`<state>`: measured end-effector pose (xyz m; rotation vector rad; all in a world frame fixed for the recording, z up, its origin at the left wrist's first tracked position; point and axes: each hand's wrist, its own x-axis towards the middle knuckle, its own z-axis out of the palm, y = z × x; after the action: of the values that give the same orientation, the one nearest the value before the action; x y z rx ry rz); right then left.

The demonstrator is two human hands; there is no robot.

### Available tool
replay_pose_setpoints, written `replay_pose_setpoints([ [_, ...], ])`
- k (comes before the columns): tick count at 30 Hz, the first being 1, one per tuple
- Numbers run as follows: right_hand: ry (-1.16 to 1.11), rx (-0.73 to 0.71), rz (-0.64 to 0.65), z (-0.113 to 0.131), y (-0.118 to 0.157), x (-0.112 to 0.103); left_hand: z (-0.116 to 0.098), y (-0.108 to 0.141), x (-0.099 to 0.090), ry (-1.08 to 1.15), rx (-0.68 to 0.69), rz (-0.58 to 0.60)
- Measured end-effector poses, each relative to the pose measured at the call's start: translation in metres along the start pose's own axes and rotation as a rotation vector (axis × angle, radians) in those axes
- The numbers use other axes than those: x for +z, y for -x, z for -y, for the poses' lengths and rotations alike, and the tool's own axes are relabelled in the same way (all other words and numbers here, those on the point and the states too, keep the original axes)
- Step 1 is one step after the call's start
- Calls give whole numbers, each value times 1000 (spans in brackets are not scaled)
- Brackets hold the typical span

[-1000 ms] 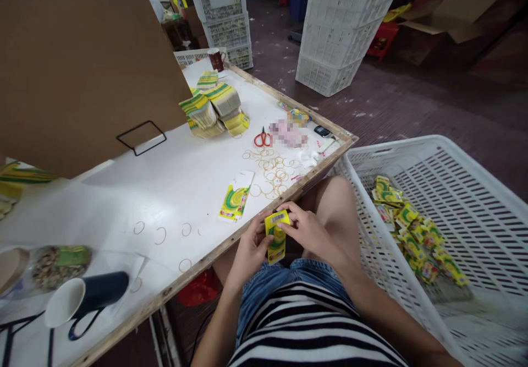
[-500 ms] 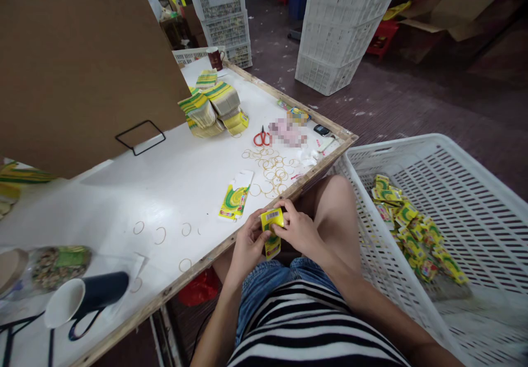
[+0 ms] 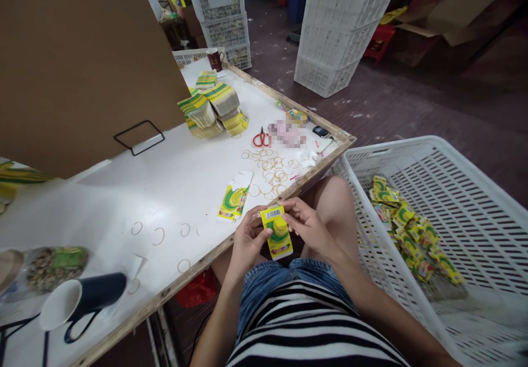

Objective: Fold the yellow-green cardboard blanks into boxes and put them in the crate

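A yellow and green printed packet (image 3: pixel 279 236) is held over my lap, just off the table's front edge, its barcode end up. My left hand (image 3: pixel 249 237) grips its left side, thumb on the front. At its upper right corner my right hand (image 3: pixel 306 222) pinches with bent fingers. Beyond them on the white table lie a flat yellow and green packet (image 3: pixel 234 197) and many loose rubber bands (image 3: pixel 275 171). Red-handled scissors (image 3: pixel 261 138) rest behind the bands, near bundled stacks of yellow and green packets (image 3: pixel 220 98).
To my right stands a white plastic crate (image 3: pixel 443 147) with small yellow packages inside. A dark blue mug (image 3: pixel 101 295) lies on its side at the near left, by a bag of brown pieces (image 3: pixel 55 268). A large cardboard box (image 3: pixel 82 53) covers the back left.
The held packet has gone from partly covered and bent to hanging flat with its front showing. My right hand has shifted slightly from its middle to its upper right corner.
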<state>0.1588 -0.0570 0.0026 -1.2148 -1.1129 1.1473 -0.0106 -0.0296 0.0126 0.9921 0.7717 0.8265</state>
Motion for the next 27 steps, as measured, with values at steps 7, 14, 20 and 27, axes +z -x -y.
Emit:
replay_pose_setpoints([
  [7,-160,-207,-586,7,-4,-21,0,-26,-22,-596,124,-162],
  [14,-489,-116,-793,-9,-7,-41,-2,-52,-70,-1389,-73,-679],
  [20,-500,88,-538,-19,-2,-3,-3,-55,-78,-1309,-118,-742],
  [27,-257,65,-356,-11,1,12,-15,-38,-81,-998,70,-717],
])
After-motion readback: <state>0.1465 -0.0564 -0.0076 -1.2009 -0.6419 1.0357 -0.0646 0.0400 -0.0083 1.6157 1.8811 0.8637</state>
